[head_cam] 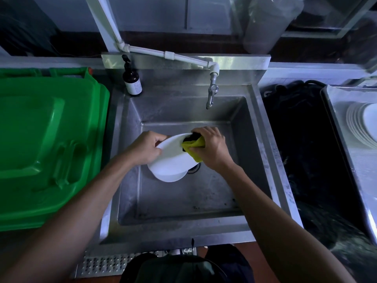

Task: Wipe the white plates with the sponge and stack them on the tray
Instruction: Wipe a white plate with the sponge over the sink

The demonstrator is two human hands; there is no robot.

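A: From the head camera, what is going on over the sink (130,152)?

B: The left hand (145,148) is gripping a white plate (173,158) by its left rim, thumb on the upper face and fingers curling underneath, tilting it above the sink's middle. The right hand (212,149) is clamping a yellow sponge (194,148) against the plate's right rim, fingers folding over the top; the sponge's dark scouring side seems to be wrapping over the edge.

A: Anything under that plate?

B: A second white plate (170,176) is showing beneath it, nearer the sink's front wall, close to the drain.

A: And the tray?

B: The tray (334,103) is lying well to the right of the sink, beyond a dark patch I cannot make out, with a stack of plates (361,127) already sitting in it.

A: Which hand would be carrying the plate over?

B: I judge the right, since it is nearer the tray, but it is busy with the sponge. The plate's unwiped face is lying left of the sponge fingers, so the wiping is likely heading leftward first.

A: Anything else?

B: A tap (212,92) at the sink's back, a brown pump bottle (132,80) at its back-left corner, and a green bin lid (47,139) to the left.
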